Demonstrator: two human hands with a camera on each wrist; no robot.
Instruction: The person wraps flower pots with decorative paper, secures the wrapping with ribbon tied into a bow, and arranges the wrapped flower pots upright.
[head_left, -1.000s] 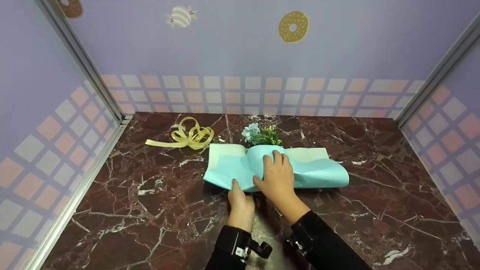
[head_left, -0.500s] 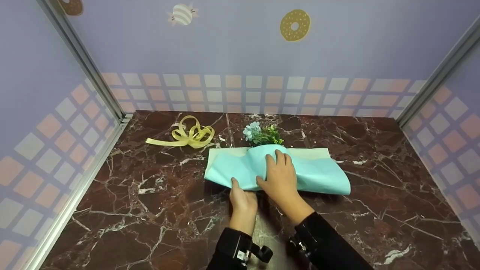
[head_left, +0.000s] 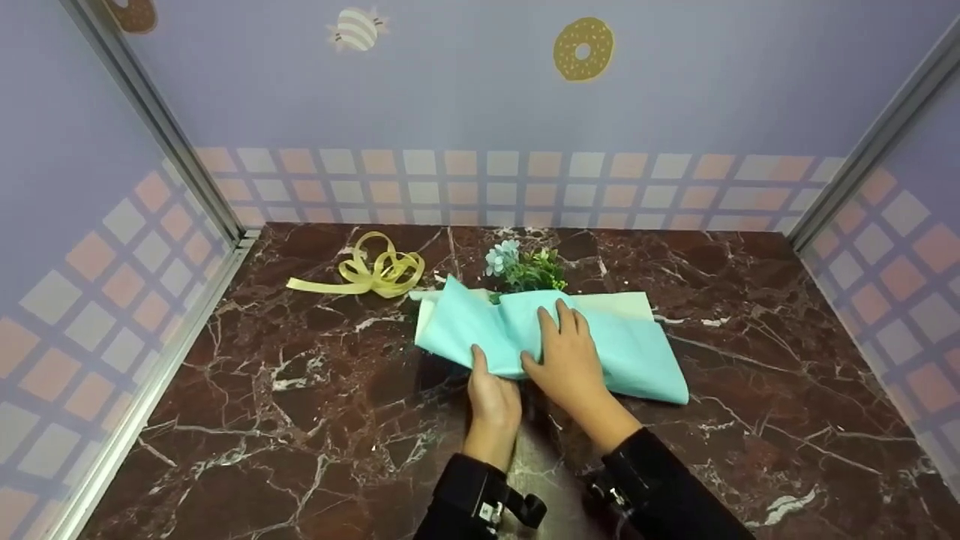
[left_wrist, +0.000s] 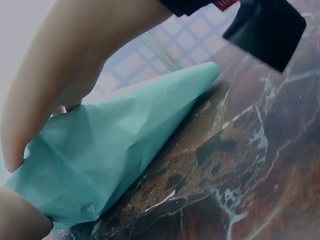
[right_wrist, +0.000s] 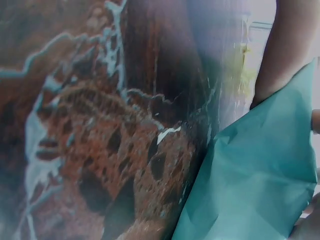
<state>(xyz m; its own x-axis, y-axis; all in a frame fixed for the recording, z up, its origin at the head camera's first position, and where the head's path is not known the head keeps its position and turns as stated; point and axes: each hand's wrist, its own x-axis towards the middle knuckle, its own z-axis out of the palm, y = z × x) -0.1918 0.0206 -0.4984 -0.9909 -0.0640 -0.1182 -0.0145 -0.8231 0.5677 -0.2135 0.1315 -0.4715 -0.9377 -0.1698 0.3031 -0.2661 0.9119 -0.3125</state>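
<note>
Light blue wrapping paper (head_left: 637,356), pale cream on its inner side, is folded over the stems of a small bunch of artificial flowers (head_left: 502,259). Pale blue blossoms and green leaves stick out past the paper's far edge; the stems are hidden. My left hand (head_left: 495,401) pinches the near edge of the paper, thumb on top and fingers underneath, mostly out of sight. My right hand (head_left: 571,360) lies over the raised middle of the paper, fingers spread and pressing on it. In the left wrist view the paper (left_wrist: 120,135) slopes down to the table.
A looped yellow ribbon (head_left: 382,274) lies at the back left of the dark red marbled table (head_left: 300,420). Patterned purple walls (head_left: 465,97) stand behind and on both sides. Black wrist mounts (head_left: 487,502) sit on both sleeves.
The paper's left corner has folded up and inward, its tip now pointing toward the back. The right end has flattened and come nearer. Both hands have shifted slightly to the right.
</note>
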